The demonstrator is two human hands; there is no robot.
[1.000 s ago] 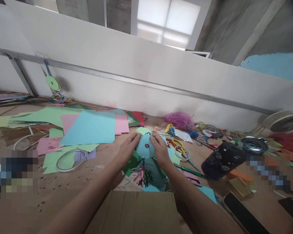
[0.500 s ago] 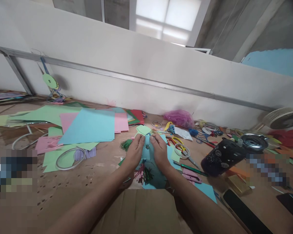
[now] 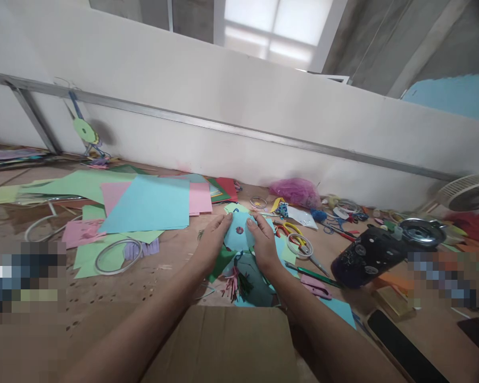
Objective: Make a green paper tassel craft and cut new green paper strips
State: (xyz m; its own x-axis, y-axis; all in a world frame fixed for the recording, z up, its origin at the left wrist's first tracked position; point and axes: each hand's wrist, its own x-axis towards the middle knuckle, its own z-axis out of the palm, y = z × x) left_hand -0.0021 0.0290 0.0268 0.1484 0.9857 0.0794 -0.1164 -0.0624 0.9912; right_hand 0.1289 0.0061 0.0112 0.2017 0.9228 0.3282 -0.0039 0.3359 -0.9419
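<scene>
A light-blue paper piece (image 3: 239, 231) with a small dark reddish spot at its middle is held between both hands. My left hand (image 3: 214, 239) closes on its left edge, thumb on top. On the right edge, my right hand (image 3: 264, 242) grips it the same way. Green paper (image 3: 222, 263) shows below my left hand. A pink tassel (image 3: 232, 285) and a dark green tassel (image 3: 245, 286) hang below the blue piece, over more blue paper. The fingers under the piece are hidden.
Large coloured sheets (image 3: 151, 205) lie at the left, with a white ring (image 3: 118, 256). Yellow-handled pliers (image 3: 293, 234), a pink cutter (image 3: 316, 287), a black bottle (image 3: 363, 255) and a phone (image 3: 403, 346) are on the right. Cardboard (image 3: 223, 346) is nearest.
The hands have parted slightly and the blue piece between them now shows wider and flatter. Green paper has appeared under my left hand, and the green tassel beside it is mostly out of sight.
</scene>
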